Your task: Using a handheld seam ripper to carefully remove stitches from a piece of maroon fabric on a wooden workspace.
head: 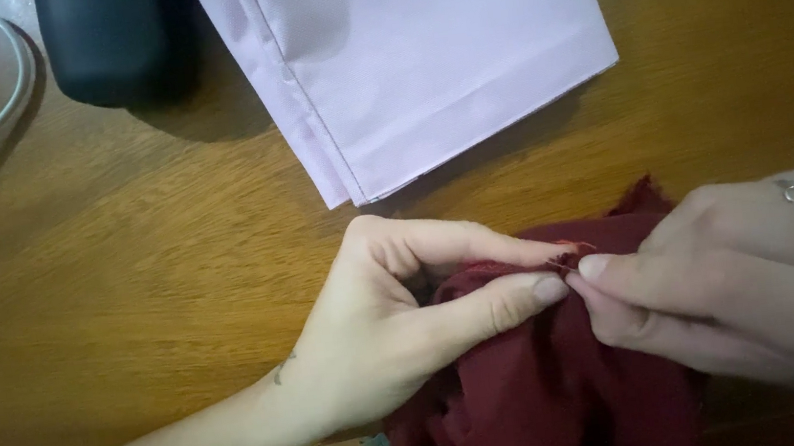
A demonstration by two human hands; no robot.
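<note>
two hands: my left hand and right hand both pinch the soft dark red cloth, fingertips touching.
cloth: bunched on the brown wooden table, below the folded pale pink fabric.
worry: the frayed edge could slip out if i pinch loosely.

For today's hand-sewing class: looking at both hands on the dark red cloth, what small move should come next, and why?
Probably the right hand should draw gently away from the left hand. Both pinch the dark red cloth at one spot on its folded edge, fingertips nearly touching, with a bit of thread or fray between them. Whether a needle is there is too small to tell.
</note>
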